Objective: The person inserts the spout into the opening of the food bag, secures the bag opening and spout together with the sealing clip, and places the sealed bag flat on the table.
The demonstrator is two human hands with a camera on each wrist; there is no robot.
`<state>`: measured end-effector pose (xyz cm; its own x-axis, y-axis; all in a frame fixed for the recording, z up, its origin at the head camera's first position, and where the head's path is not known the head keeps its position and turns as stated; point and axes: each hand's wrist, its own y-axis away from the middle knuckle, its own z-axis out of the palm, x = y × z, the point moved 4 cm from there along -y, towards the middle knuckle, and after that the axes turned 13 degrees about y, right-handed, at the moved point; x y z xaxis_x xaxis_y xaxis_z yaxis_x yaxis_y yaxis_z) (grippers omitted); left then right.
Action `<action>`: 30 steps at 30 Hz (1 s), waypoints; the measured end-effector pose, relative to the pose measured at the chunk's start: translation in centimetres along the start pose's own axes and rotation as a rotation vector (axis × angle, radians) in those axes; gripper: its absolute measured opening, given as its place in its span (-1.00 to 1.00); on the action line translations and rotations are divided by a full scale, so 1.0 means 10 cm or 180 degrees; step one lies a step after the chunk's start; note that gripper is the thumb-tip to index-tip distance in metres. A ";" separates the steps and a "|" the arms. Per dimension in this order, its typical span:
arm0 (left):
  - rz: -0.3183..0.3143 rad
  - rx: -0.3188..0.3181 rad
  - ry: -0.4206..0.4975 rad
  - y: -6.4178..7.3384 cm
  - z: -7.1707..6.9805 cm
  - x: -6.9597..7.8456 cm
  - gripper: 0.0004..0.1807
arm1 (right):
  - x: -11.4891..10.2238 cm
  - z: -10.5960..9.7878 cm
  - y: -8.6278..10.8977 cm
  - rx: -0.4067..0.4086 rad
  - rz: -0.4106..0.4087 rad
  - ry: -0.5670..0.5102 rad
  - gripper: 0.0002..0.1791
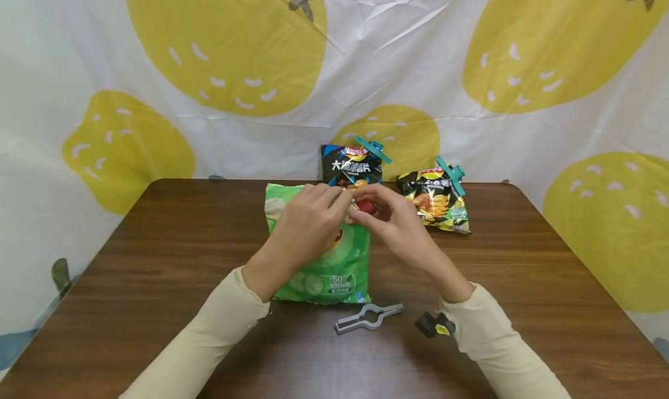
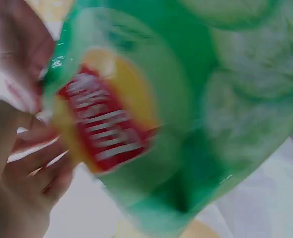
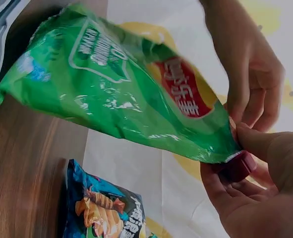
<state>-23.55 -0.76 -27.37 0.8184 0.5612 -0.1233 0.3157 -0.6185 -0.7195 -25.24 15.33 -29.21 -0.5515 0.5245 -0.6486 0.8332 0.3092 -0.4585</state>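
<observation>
A green chip bag (image 1: pixel 329 265) stands upright on the table, its front towards me. At its top edge, my left hand (image 1: pixel 313 216) pinches the bag with curled fingers. My right hand (image 1: pixel 394 219) grips a small red clip (image 1: pixel 366 205) at the bag's top right corner, the thumb lying along the near side. Seen from the right wrist, the red clip (image 3: pixel 235 167) sits between thumb and fingers, right against the narrowed bag corner. The hands cover most of the top edge in the head view. The left wrist view is blurred, with the bag's red logo (image 2: pixel 106 121) large in it.
A silver-grey clip (image 1: pixel 368 319) lies in front of the bag. Behind are a dark blue chip bag (image 1: pixel 347 165) and a black-and-yellow one (image 1: pixel 436 204), each with a teal clip at its top. A small black device (image 1: pixel 435 324) shows by my right cuff.
</observation>
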 end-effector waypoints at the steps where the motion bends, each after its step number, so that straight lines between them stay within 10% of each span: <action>1: 0.0000 -0.0090 0.0050 0.00 0.00 0.02 -0.71 | 0.00 0.00 0.00 0.0047 -0.0017 -0.0037 -0.64; 11: 0.0149 -0.0299 0.0146 0.05 0.13 0.05 -0.52 | -0.01 0.03 -0.01 0.0042 -0.0272 -0.0194 -0.26; 18: 0.0210 -0.0314 0.0386 0.07 0.16 0.05 -0.55 | -0.02 0.04 0.03 -0.0078 -0.0141 0.0297 -0.09; 30: -0.0094 -0.0154 0.1169 0.07 0.12 -0.12 -0.57 | -0.20 -0.18 0.14 -0.0216 -0.0202 0.0755 -0.33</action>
<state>-24.91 -1.20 -28.56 0.9236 0.3498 0.1569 0.3569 -0.6353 -0.6848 -22.91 16.16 -27.49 -0.5848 0.6713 -0.4554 0.8023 0.3958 -0.4469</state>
